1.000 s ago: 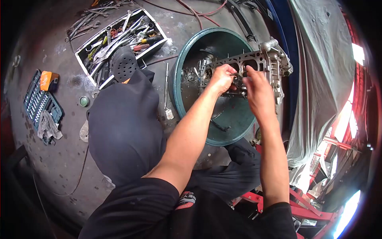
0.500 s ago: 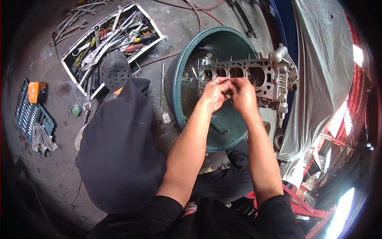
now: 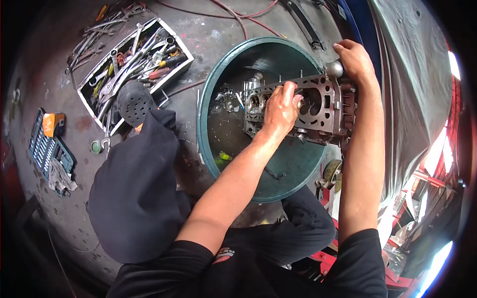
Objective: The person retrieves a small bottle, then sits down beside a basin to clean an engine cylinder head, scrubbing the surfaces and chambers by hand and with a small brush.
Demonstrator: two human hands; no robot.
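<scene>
A grey metal cylinder head rests across the right side of a round green tub, its flat face with round chambers turned up. My left hand is over the middle chambers, fingers curled round a small metallic piece that I cannot make out. Beyond the head's right end, my right hand is raised beside a rounded metal outlet. Its fingers are bent together, and whatever they may hold is hidden. Dirty liquid and loose metal parts lie in the tub.
A white-edged toolbox full of wrenches and pliers stands at upper left, by my shoe. A socket set and a grey rag lie far left. Red hoses cross the floor. A grey cover hangs at right.
My hands were together over the chambers and are now apart. The right hand moved up and right past the head's end; the left stayed over the head. The view shifted slightly.
</scene>
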